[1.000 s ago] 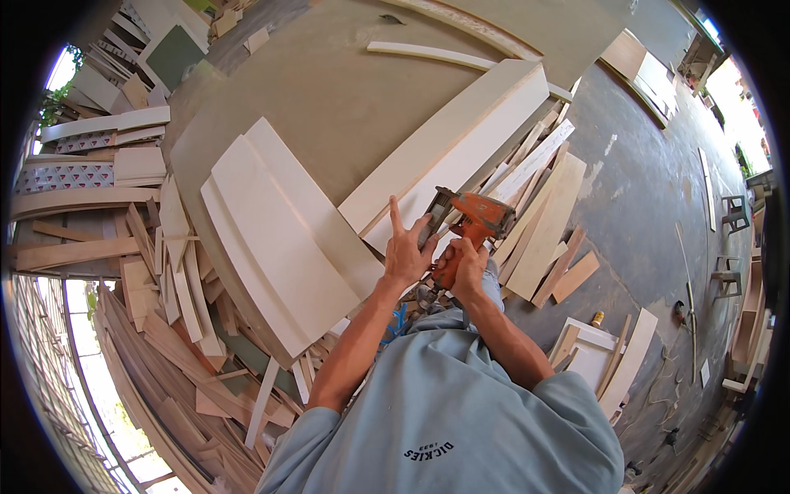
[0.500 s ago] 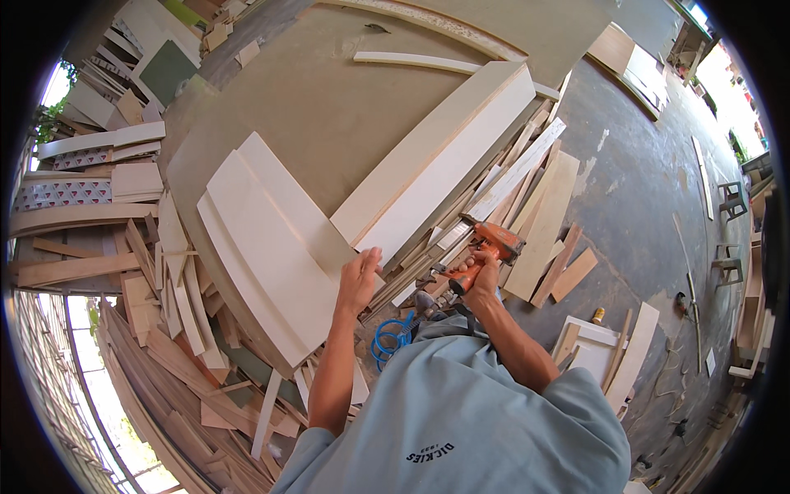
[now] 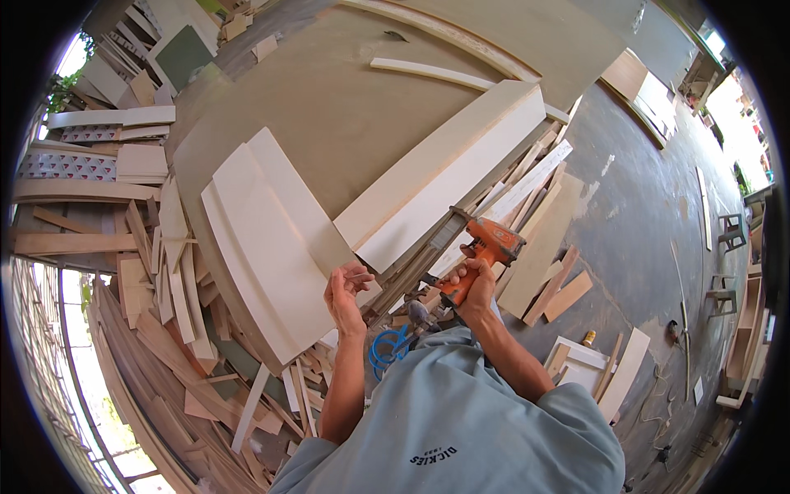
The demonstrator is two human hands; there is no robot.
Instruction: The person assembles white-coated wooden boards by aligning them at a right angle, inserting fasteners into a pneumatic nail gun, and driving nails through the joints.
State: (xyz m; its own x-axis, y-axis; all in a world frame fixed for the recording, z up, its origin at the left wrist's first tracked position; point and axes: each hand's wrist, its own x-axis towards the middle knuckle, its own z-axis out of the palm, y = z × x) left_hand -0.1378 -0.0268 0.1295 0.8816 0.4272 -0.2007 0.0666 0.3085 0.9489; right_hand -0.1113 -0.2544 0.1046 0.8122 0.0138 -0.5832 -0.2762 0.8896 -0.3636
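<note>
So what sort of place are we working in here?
Most likely a carpentry or woodworking shop. Offcuts and strips of wood lie heaped on the floor, pale cut panels sit on a big work surface, and the right hand holds an orange nail gun on a blue air hose.

No packages, labels, signs or screens show, as far as visible.

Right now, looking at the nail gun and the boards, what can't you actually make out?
- Head view: the nail gun's nose is too small and foreshortened to tell whether it touches the long pale board.
- The right hand wraps the grip, hiding the trigger.
- The left hand's curled fingers hide whatever they pinch, if anything.
- The blue coiled hose runs under the shirt, so its end is hidden.
</note>
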